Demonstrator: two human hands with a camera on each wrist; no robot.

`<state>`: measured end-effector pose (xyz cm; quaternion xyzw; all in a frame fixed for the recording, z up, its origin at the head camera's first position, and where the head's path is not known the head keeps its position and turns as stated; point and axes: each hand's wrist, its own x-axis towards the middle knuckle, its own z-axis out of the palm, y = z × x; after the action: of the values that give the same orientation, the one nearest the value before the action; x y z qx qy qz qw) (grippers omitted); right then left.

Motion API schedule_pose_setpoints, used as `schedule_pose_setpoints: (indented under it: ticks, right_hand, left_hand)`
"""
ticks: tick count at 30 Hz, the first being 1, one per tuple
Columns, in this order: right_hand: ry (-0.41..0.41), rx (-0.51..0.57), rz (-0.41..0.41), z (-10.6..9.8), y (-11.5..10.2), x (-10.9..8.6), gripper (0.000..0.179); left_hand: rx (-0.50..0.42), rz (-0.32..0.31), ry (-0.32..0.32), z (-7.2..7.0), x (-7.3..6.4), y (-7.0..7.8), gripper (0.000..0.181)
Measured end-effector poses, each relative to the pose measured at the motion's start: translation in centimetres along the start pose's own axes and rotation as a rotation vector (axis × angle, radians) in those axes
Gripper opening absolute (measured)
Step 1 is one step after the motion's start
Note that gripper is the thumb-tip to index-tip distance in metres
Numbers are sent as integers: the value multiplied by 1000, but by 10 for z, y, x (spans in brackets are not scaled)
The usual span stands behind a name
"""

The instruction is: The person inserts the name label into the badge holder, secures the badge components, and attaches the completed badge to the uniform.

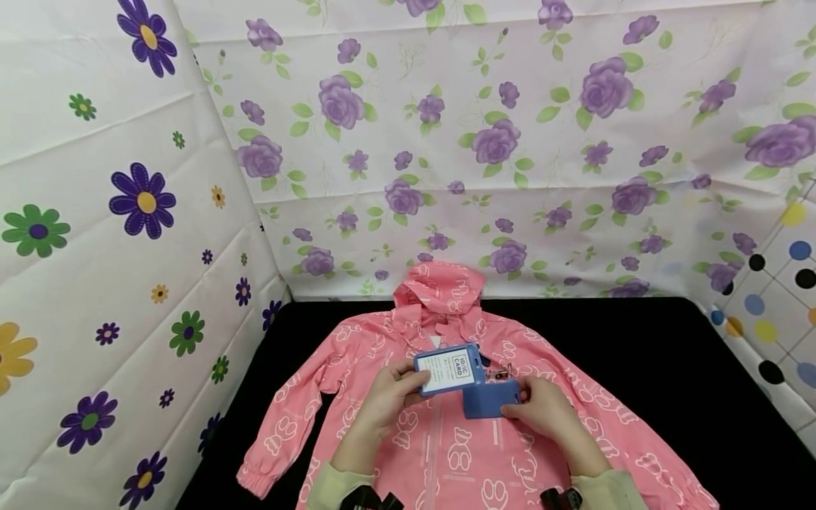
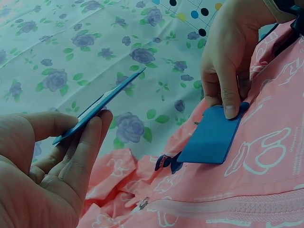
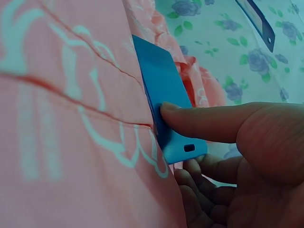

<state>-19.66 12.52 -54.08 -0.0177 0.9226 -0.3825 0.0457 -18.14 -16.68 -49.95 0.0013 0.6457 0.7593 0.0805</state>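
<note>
In the head view my left hand (image 1: pixel 385 397) pinches a blue ID card holder (image 1: pixel 478 365) by its left end, thumb on the face. Its white insert (image 1: pixel 442 371) reads "ID/IC CARD". My right hand (image 1: pixel 547 407) pinches a plain blue card cover (image 1: pixel 489 401) at the right end, where a small slot shows in the right wrist view. The holder stands tilted and apart from the cover (image 2: pixel 209 137) in the left wrist view. Both are over a pink hooded jacket (image 1: pixel 459 453); whether the cover touches it, I cannot tell.
The jacket lies spread on a black table surface (image 1: pixel 618 333), hood toward the back. A metal clip (image 1: pixel 501 373) and a dark blue strap piece (image 2: pixel 164 162) lie on its chest. Flower-printed sheets (image 1: pixel 408 142) hang behind and at the left; a dotted sheet (image 1: pixel 771 304) hangs right.
</note>
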Motion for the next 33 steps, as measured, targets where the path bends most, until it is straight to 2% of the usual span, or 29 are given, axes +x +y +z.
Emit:
schedule_pose_setpoints:
  ticks: [12,21,28,33]
  right_hand:
    - [8,77,-46,-7,6,0,37]
    - [-31,170,-56,-14,4,0,27]
    - [-30,240,-66,-25,-3,-2,33]
    - [-9,334,-25,-35,-7,-3,40]
  left_hand:
    - [-6,1,4,1,1,0,40]
    - [-10,4,-11,2,1,0,41]
    - [-13,1,-15,1,0,0,41]
    - [-7,-7,-15,-1,1,0,42]
